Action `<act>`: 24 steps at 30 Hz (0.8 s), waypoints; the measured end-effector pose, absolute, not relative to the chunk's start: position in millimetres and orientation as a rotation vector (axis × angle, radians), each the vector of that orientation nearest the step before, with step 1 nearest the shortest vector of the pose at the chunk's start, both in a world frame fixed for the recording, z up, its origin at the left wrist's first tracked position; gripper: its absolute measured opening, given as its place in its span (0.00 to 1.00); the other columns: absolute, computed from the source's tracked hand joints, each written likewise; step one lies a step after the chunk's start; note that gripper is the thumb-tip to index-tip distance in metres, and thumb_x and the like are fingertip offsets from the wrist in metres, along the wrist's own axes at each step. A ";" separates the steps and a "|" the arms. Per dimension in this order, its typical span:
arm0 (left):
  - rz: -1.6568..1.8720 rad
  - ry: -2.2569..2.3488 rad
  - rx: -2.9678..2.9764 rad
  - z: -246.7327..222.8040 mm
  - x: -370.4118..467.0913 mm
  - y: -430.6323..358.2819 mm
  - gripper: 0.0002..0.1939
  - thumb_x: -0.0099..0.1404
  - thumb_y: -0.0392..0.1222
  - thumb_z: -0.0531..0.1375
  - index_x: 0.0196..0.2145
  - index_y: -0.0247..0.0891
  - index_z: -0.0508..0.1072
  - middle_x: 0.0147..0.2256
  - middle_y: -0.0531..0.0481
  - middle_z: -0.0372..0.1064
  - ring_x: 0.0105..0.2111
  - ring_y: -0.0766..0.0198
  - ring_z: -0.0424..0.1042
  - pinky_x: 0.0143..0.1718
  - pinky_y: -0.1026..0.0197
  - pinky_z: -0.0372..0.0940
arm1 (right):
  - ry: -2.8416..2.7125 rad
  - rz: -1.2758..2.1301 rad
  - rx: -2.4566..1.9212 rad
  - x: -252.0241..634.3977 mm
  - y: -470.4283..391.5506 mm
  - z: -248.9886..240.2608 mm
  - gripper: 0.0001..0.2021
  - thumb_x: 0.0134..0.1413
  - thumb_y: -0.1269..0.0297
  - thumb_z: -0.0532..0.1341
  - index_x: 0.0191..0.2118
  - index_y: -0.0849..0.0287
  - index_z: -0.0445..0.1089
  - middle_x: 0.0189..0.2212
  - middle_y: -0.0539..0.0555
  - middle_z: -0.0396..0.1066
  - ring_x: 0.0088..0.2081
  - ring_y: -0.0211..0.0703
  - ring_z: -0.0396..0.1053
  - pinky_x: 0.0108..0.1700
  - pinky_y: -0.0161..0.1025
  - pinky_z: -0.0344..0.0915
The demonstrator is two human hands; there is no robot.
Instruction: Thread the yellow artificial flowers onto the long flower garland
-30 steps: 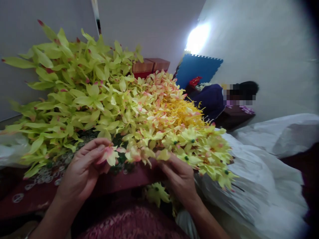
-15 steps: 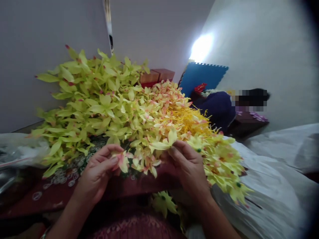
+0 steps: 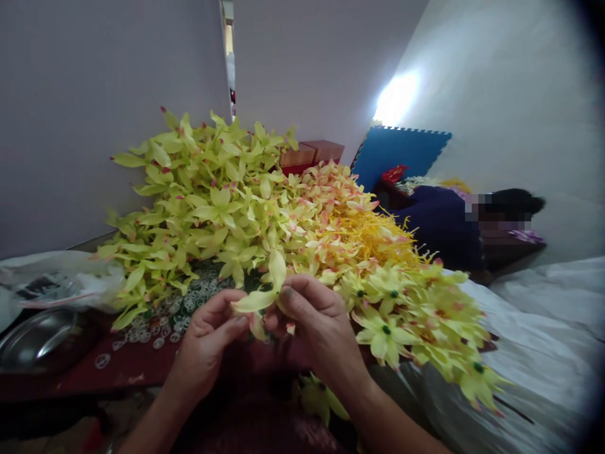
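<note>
Close together in front of the flower heap, both hands pinch artificial petals. My right hand [image 3: 316, 321] is closed on a yellow-green artificial flower [image 3: 275, 277], its petals spread up and to the left. My left hand [image 3: 215, 334] is closed on a pinkish artificial flower [image 3: 256, 325], partly hidden behind the yellow-green petals. Behind them rises a large pile of yellow-green artificial flowers [image 3: 212, 208]. Smaller pink-cream flowers [image 3: 331, 189] and yellow stamen strands [image 3: 359, 236] lie at its right. Finished-looking blossoms with green centres [image 3: 386, 331] sit to the right of my right hand.
Small clear plastic rings [image 3: 189, 306] lie on the dark red table [image 3: 127, 362]. A metal bowl [image 3: 40, 340] and a plastic bag [image 3: 70, 277] are at the left. White plastic sheeting [image 3: 534, 334] spreads on the right. Another person [image 3: 435, 221] bends down beyond the pile, near a blue mat [image 3: 401, 154].
My hands have come together, the right moving left, so the yellow-green flower now overlaps the pinkish one. The camera view has shifted, and the pile appears farther right.
</note>
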State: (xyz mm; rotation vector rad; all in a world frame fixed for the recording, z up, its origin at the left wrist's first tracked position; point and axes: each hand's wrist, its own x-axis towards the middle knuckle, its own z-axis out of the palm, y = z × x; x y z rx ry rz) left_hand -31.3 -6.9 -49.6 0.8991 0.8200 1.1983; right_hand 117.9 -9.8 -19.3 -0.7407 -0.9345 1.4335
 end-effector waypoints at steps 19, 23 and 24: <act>1.399 1.086 1.248 -51.2 -43.5 -13.8 0.05 0.53 0.33 0.63 0.29 0.40 0.78 0.27 0.54 0.73 0.29 0.64 0.68 0.33 0.67 0.61 | -0.871 1.594 -0.794 104.4 -14.5 -24.1 0.10 0.52 0.58 0.62 0.31 0.61 0.66 0.19 0.49 0.71 0.18 0.32 0.67 0.21 0.27 0.63; 1.455 1.142 1.219 -47.3 -40.8 -16.6 0.06 0.51 0.31 0.62 0.26 0.40 0.78 0.26 0.53 0.73 0.28 0.63 0.68 0.32 0.65 0.61 | -0.920 1.544 -0.827 103.8 -14.9 -24.1 0.10 0.52 0.58 0.61 0.31 0.61 0.67 0.18 0.48 0.70 0.18 0.32 0.68 0.22 0.27 0.64; 1.450 1.142 1.224 -47.2 -40.8 -17.1 0.06 0.50 0.31 0.63 0.26 0.40 0.78 0.26 0.53 0.73 0.28 0.63 0.68 0.32 0.65 0.61 | -0.926 1.544 -0.832 103.6 -15.0 -24.4 0.10 0.52 0.58 0.61 0.31 0.61 0.67 0.18 0.48 0.70 0.18 0.32 0.67 0.22 0.27 0.64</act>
